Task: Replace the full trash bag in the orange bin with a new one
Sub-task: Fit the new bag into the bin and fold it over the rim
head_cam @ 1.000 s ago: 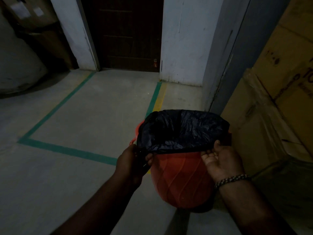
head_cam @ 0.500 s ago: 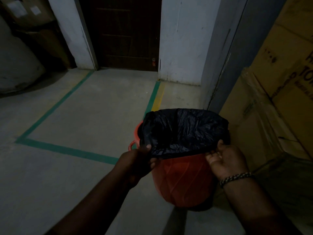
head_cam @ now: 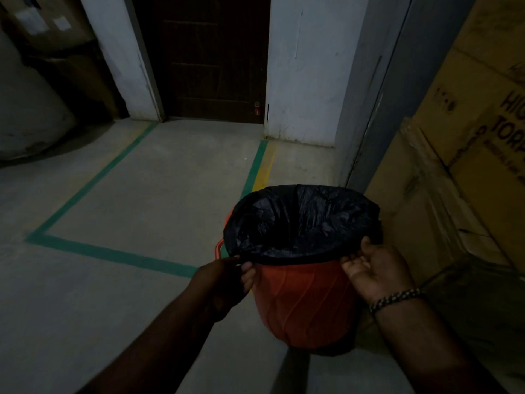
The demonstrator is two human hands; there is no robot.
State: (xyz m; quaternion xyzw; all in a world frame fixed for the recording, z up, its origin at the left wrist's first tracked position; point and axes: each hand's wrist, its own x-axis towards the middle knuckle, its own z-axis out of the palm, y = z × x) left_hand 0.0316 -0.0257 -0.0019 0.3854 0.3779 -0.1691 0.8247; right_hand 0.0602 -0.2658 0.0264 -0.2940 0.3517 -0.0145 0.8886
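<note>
The orange bin (head_cam: 301,302) stands on the concrete floor at the lower right. A black trash bag (head_cam: 298,223) lines it, its edge folded over the rim. My left hand (head_cam: 224,280) pinches the folded bag edge at the near left of the rim. On the near right my right hand (head_cam: 375,268), with a beaded bracelet on its wrist, grips the bag edge, thumb on top and palm facing up. The bag's inside is dark, so its contents cannot be made out.
Stacked cardboard boxes (head_cam: 466,166) stand right beside the bin on the right. A dark door (head_cam: 210,58) sits in the far wall between white pillars. Green floor tape (head_cam: 108,253) runs along the floor. A large pale sack (head_cam: 25,115) lies at far left.
Both hands have shifted slightly along the rim, pulling the bag's folded edge down around the bin. The bin has stayed in place.
</note>
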